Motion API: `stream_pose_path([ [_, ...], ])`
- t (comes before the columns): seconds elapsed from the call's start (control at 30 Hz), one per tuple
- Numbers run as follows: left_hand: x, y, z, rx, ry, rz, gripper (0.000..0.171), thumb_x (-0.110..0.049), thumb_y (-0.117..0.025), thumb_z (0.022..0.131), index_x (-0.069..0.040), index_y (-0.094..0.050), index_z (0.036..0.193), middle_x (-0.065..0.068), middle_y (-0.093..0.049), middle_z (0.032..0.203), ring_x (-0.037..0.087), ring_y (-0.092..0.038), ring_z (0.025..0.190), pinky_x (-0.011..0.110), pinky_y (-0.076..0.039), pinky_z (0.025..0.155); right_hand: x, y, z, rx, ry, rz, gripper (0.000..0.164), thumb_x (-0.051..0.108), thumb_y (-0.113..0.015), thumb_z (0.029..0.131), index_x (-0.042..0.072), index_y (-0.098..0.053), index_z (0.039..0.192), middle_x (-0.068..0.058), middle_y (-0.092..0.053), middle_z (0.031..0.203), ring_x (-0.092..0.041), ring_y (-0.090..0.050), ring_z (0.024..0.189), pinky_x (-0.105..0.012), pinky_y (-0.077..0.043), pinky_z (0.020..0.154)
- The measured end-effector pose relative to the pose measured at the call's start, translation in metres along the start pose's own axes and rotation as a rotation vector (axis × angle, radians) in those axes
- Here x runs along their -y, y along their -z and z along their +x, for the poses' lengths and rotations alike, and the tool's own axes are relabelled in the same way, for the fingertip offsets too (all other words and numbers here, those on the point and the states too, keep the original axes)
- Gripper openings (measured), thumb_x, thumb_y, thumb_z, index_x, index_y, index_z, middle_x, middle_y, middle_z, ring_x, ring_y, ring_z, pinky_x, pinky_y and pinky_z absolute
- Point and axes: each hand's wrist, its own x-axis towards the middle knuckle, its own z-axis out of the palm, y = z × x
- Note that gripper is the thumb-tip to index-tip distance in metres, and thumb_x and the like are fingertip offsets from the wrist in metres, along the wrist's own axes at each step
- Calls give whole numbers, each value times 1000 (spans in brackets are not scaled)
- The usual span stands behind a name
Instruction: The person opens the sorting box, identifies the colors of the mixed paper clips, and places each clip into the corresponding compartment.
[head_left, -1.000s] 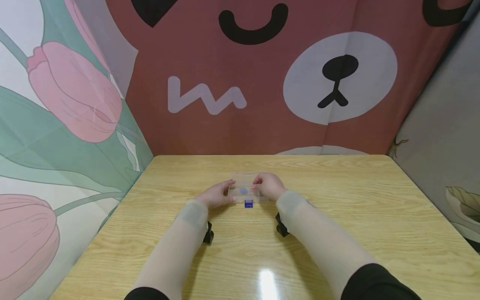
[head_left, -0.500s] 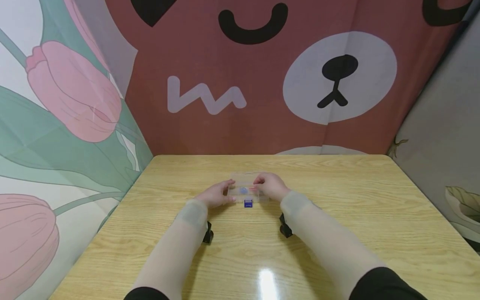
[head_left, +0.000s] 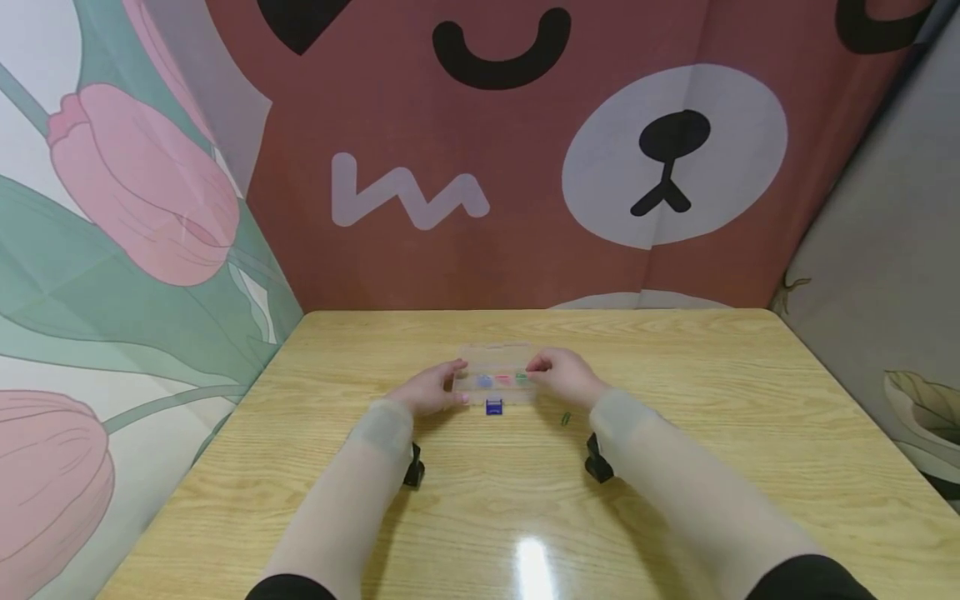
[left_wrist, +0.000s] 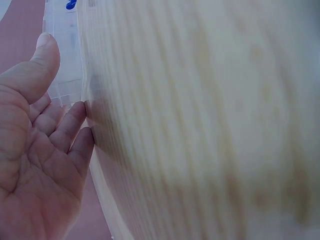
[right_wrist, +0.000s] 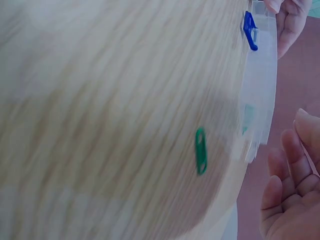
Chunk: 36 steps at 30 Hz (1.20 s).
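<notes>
My left hand [head_left: 431, 390] grips the left end of a clear plastic compartment case [left_wrist: 67, 60], thumb at the front and fingers at the far side. The lid [head_left: 491, 357] stands raised at the back, and a blue latch [right_wrist: 250, 31] is on the front. Small blue pieces [head_left: 484, 381], red pieces [head_left: 502, 379] and green pieces [head_left: 521, 377] lie in separate compartments. My right hand [head_left: 566, 375] is at the case's right end, fingers loosely bent, with nothing visible between them. One small green clip-like piece [right_wrist: 200, 151] with a hole near each end lies on the table.
The wooden table [head_left: 480, 492] extends around the case, with a light reflection near its front. A patterned curtain [head_left: 420, 267] hangs behind the far edge. Wrist cameras [head_left: 597, 460] sit under both forearms.
My right hand has moved right, away from the middle of the case. The red and green pieces inside and the loose green piece on the table now show. My left hand keeps its place.
</notes>
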Motion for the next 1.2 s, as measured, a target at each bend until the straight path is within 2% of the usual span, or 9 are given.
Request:
stream_pose_path([
  [0.33, 3, -1, 2, 8, 9, -6, 70, -35, -65, 92, -27, -30, 152, 1, -36, 152, 26, -26, 142, 45, -21, 115, -21, 14, -17, 26, -16, 50, 9, 13, -67, 91, 5, -67, 96, -4, -62, 90, -19, -54, 82, -34, -45, 74],
  [0.7, -2, 0, -3, 9, 0, -13, 70, -34, -65, 92, -25, -30, 153, 2, -37, 152, 27, -25, 142, 46, -21, 115, -37, 18, -28, 225, -79, 130, 12, 1, -75, 81, 3, -66, 88, -4, -62, 84, -17, -52, 77, -29, -46, 69],
  [0.83, -1, 0, -3, 7, 0, -11, 70, -34, -65, 92, -25, -30, 153, 3, -35, 153, 27, -26, 142, 46, -22, 115, -39, 18, -31, 253, -89, 105, 13, 0, -75, 80, 3, -66, 87, -4, -60, 85, -17, -51, 78, -30, -45, 71],
  [1.03, 0, -1, -1, 11, 6, -18, 71, -35, -65, 92, -25, -30, 152, 4, -34, 154, 28, -26, 142, 46, -22, 115, -41, 17, -33, 239, -108, 13, 13, 6, -76, 82, 7, -64, 86, -3, -58, 83, -18, -49, 77, -30, -41, 71],
  [1.2, 0, 0, 0, 8, 2, -13, 70, -34, -65, 92, -24, -31, 152, 4, -35, 153, 28, -27, 142, 46, -22, 115, -38, 17, -35, 227, -88, -62, 12, 7, -76, 82, 9, -64, 82, -1, -58, 80, -17, -49, 74, -31, -42, 70],
])
